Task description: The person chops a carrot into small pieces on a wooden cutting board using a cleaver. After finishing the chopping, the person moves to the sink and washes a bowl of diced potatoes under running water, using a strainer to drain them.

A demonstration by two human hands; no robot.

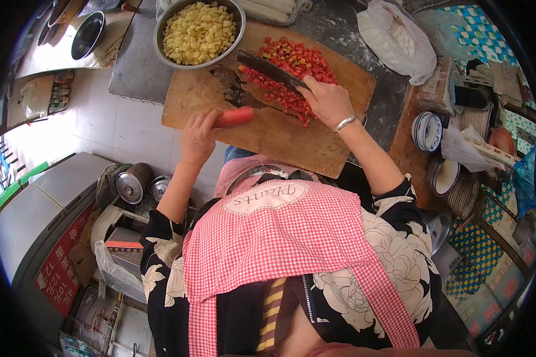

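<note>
My left hand [198,135] grips a long red sausage-like stick [234,116] just above the near left part of a wooden cutting board [268,134]. My right hand [326,101] holds the handle of a dark cleaver [267,68], whose blade lies flat against a heap of small red diced pieces [292,65] at the board's far side. A silver bracelet circles my right wrist.
A metal bowl [199,31] of yellow diced pieces stands at the board's far left corner. A white plastic bag [399,38] lies far right. Stacked bowls [429,130] and plates sit on the right. Pots and a metal cabinet stand lower left on the floor.
</note>
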